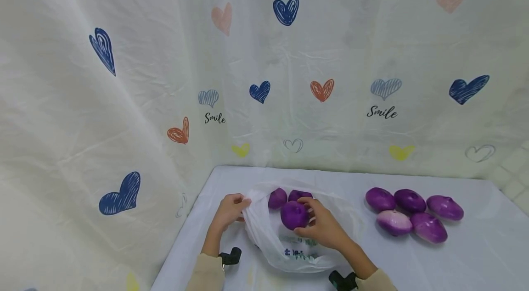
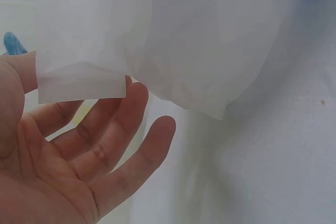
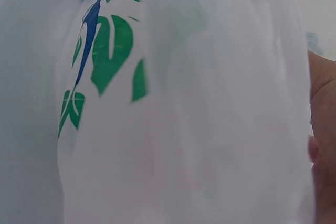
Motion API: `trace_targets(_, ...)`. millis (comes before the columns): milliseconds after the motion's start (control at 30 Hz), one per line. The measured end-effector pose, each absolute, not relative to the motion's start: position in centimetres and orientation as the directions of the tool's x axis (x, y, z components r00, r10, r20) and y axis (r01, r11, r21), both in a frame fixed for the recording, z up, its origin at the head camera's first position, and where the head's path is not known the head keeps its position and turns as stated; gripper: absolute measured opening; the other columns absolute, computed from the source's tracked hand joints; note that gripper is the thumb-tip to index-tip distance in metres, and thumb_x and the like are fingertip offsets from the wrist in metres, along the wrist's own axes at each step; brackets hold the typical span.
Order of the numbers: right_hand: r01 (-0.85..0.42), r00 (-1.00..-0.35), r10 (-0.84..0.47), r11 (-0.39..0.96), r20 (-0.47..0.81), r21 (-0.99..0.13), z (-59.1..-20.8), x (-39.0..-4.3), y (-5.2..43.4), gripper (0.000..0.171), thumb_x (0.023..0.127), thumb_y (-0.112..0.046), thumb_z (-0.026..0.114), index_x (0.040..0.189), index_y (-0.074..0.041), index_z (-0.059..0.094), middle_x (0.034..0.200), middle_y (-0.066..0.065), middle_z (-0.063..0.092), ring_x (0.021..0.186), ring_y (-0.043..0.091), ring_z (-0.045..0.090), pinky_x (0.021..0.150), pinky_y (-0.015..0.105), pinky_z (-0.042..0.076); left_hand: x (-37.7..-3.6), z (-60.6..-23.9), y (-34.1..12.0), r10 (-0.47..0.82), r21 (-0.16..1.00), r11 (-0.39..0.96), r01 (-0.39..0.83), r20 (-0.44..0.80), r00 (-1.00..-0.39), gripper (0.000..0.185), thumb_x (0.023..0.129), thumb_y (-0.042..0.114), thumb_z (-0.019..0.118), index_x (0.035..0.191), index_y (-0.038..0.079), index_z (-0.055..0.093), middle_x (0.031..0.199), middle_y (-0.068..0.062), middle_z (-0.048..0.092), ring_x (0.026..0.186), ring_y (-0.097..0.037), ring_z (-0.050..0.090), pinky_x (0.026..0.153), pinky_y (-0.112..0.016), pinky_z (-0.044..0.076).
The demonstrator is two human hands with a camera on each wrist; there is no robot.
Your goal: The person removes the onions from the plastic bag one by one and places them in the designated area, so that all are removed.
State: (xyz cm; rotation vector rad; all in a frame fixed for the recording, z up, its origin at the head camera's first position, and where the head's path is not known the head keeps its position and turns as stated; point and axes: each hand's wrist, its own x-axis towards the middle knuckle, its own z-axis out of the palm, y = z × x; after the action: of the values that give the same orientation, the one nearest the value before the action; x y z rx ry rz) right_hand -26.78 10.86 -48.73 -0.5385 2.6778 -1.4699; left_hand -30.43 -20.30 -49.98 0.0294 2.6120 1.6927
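The purple onion (image 1: pixel 294 215) sits between the hands, in the right hand's (image 1: pixel 324 226) curled fingers, at the white bag (image 1: pixel 262 231), whose edge the left hand (image 1: pixel 229 211) pinches, best held wide for clearance.

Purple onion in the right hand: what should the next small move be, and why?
Probably lower the purple onion into the white bag and let go: the right hand holds it over the bag's opening, the left hand holds the bag by its edge, and two other onions already sit inside.
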Motion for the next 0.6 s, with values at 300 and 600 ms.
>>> trace_targets(300, -0.282, -0.938, -0.320, 0.495, 0.129, -0.822, -48.0, -26.2, 11.4, 0.086, 0.073, -0.026, 0.093, 0.146, -0.013, 0.048, 0.132, 0.012, 0.059, 0.103, 0.022, 0.061, 0.088, 0.041, 0.058, -30.6, -50.2, -20.5, 0.020, 0.915, 0.404, -0.004, -0.013, -1.000, 0.026, 0.099, 0.031, 0.068, 0.097, 0.005, 0.069, 0.088, -0.006, 0.069, 0.075, -0.017, 0.065, 0.066, -0.035, 0.062)
trace_targets(600, -0.335, -0.914, -0.376, 0.481, 0.155, -0.810, -47.4, -25.5, 12.8, 0.086, 0.077, -0.032, 0.091, 0.147, -0.014, 0.044, 0.135, 0.015, 0.057, 0.104, 0.025, 0.063, 0.086, 0.040, 0.059, -30.6, -50.0, -20.4, 0.005, 0.909, 0.417, -0.002, -0.004, -1.000, 0.025, 0.098, 0.031, 0.068, 0.094, 0.006, 0.069, 0.086, -0.005, 0.068, 0.075, -0.017, 0.064, 0.065, -0.034, 0.060)
